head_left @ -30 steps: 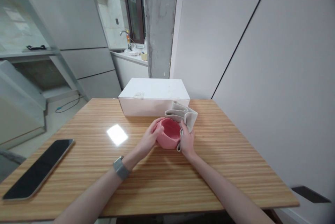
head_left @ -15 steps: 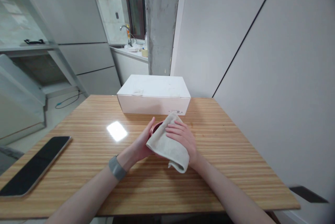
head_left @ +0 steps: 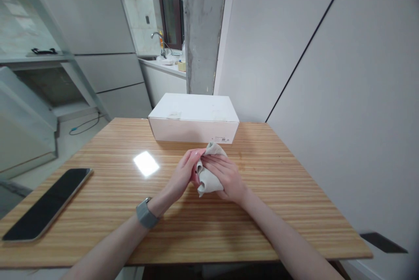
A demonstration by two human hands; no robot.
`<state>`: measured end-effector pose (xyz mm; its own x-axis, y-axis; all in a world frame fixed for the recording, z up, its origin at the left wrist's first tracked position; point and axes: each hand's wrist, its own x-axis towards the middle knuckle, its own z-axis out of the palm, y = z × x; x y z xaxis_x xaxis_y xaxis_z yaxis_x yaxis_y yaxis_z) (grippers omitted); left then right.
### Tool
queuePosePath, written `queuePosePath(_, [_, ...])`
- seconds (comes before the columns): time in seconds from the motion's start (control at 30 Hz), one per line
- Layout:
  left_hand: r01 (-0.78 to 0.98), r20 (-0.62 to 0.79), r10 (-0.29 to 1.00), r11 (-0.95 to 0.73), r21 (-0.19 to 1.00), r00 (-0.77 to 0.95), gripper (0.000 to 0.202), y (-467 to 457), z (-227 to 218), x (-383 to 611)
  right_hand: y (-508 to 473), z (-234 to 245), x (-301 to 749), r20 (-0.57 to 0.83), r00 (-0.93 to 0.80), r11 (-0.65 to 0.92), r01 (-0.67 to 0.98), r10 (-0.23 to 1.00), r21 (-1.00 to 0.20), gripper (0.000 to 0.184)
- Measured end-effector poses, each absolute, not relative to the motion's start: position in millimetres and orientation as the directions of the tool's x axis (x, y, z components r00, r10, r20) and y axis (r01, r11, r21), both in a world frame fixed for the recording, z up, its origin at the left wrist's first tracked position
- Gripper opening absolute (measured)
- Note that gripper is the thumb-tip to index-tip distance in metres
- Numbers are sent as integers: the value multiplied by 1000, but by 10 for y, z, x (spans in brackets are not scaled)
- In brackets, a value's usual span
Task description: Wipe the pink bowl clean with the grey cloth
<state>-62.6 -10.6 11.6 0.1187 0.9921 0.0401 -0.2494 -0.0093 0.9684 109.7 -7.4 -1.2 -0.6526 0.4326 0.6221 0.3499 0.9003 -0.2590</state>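
Note:
My left hand (head_left: 181, 176) is closed around the side of a pink round-rimmed vessel (head_left: 197, 153), a bowl or a cup; most of it is hidden behind fingers and fabric. A light grey-beige cloth (head_left: 209, 180) lies bunched against the vessel, partly tucked into its opening. Over the cloth, my right hand (head_left: 231, 179) presses with its fingers together, gripping the fabric. Both hands meet above the middle of the wooden table (head_left: 278, 210). The vessel appears tilted on its side, its opening toward the right hand.
A white box (head_left: 194, 131) stands just beyond the hands at the table's far edge. To the left lies a dark-screened tablet or large phone (head_left: 49, 203). A white wall panel (head_left: 327, 97) runs along the right side. Farther back are a sink counter and faucet (head_left: 160, 42).
The cloth, draped wide over the vessel before, is now bunched up and pushed into its opening. The vessel has turned in my left hand, and my right hand has shifted slightly.

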Motion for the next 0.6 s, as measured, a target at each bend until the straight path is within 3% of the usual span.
queuePosePath(0.17, [-254, -4, 997, 23, 967, 72, 38, -147, 103, -620, 6, -7, 1107, 648, -675, 916, 392, 353, -90, 55])
queuePosePath(0.3, [-274, 113, 987, -79, 959, 112, 49, -206, 152, -598, -14, -47, 1082, 716, -577, 878, 466, 393, -106, 53])
queuePosePath(0.4, [-311, 188, 973, -139, 940, 136, 57, -234, 194, -587, -62, -75, 1066, 801, -491, 866, 495, 341, -66, 51])
queuePosePath(0.53, [-497, 31, 980, 71, 865, 195, 35, -172, 230, -640, -135, -51, 1043, 835, -533, 872, 464, 133, 157, 43])
queuePosePath(0.6, [-497, -79, 959, 211, 842, 272, 38, -117, 243, -689, -164, -22, 1018, 765, -643, 866, 403, 39, 296, 34])
